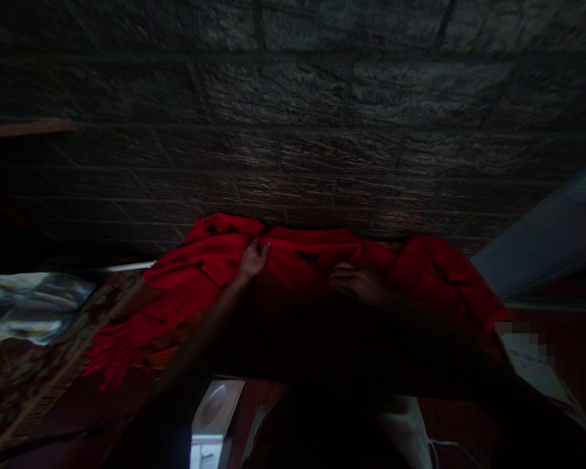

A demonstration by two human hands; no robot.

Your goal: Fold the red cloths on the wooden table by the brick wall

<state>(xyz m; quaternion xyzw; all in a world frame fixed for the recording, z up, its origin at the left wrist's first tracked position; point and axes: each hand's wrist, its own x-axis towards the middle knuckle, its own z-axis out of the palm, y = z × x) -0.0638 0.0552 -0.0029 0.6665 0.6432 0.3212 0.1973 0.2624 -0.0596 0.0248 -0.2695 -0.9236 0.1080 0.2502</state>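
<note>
A red fringed scarf or shawl [293, 260] lies spread across a patterned surface against a dark brick-textured wall. My left hand [252, 258] pinches a fold of the red cloth near its upper middle. My right hand [354, 281] rests on the cloth to the right, fingers curled and pressed onto the fabric. The scarf's fringe [110, 355] hangs at the lower left. The scene is very dark, and my forearms fade into shadow.
A patterned brown cloth [39, 384] covers the surface at left, with a pale glossy item [24, 303] on it. A grey panel [547, 241] leans at the right. White objects [217, 407] sit at the bottom. A paper [532, 365] lies lower right.
</note>
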